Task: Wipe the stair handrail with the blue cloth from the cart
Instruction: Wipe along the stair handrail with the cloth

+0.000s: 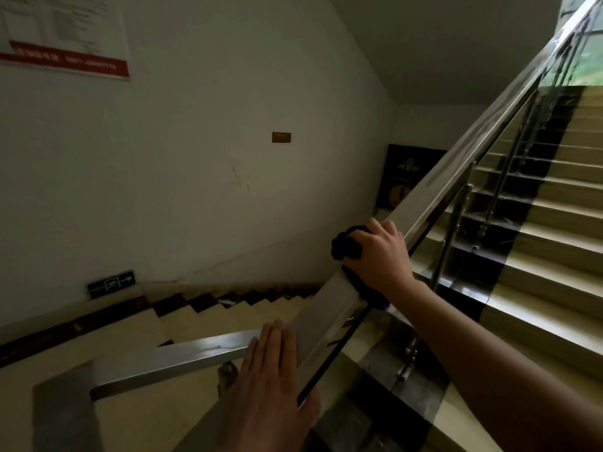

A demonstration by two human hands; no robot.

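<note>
My right hand (pixel 378 256) is closed around the blue cloth (pixel 346 247), pressing it onto the top of the stair handrail (pixel 456 164). The cloth is bunched under my palm; a dark blue lump sticks out on the left side of my fingers, and another bit hangs below my wrist against the rail's lower edge. My bare right forearm reaches in from the lower right corner.

My left hand (pixel 270 380) lies flat and open on the lower part of the same rail, fingers straight and held together, pointing up the slope. It holds nothing.

The handrail is a flat, shiny metal bar rising to the upper right, with glass panels (pixel 489 243) and metal posts (pixel 453 230) beneath it. Just beside my left hand it joins a level section that runs off to the left.

To the right, pale steps (pixel 554 256) with a dark strip climb upward. Beyond the rail, another flight goes down along a white wall (pixel 195 158), which carries a small exit sign (pixel 111 282), a small yellowish plate (pixel 281 137) and a poster (pixel 62 31) with a red band.
</note>
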